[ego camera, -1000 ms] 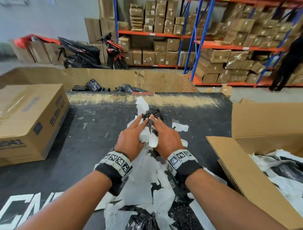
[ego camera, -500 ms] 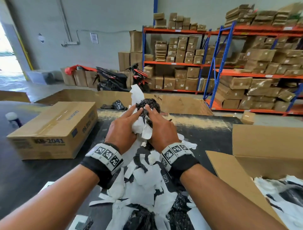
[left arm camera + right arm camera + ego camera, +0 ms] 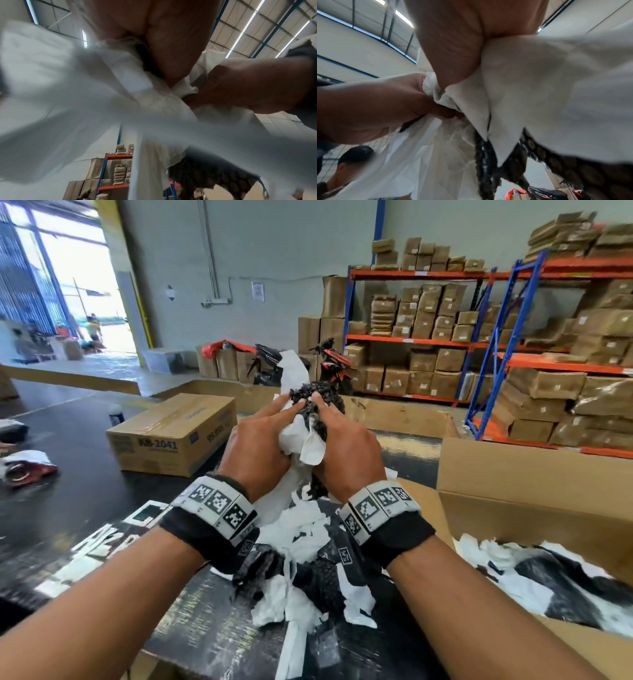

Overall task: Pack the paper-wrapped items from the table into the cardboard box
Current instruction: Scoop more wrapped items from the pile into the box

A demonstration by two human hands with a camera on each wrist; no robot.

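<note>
Both hands hold up one bundle (image 3: 310,419) of black bubble-textured material wrapped in torn white paper, well above the black table (image 3: 78,494). My left hand (image 3: 260,436) grips its left side, my right hand (image 3: 346,440) grips its right side. Long strips of paper and black material hang from it down to the table. In the left wrist view the white paper (image 3: 82,94) fills the picture below my left hand (image 3: 154,44). The right wrist view shows the paper (image 3: 547,94) and black wrap (image 3: 573,173) under my right hand (image 3: 457,47). The open cardboard box (image 3: 513,508) stands at the right, holding wrapped items.
A closed carton (image 3: 174,433) marked KB-2041 sits on the table at the left. A big low cardboard bin (image 3: 404,416) stands behind the table. Shelving (image 3: 445,337) with cartons and two motorbikes (image 3: 332,364) line the far wall. Another person's head (image 3: 351,159) appears in the right wrist view.
Both hands have lifted the bundle from the table surface up into the air. The hanging paper strips rose with it. The head view has tilted up and to the left.
</note>
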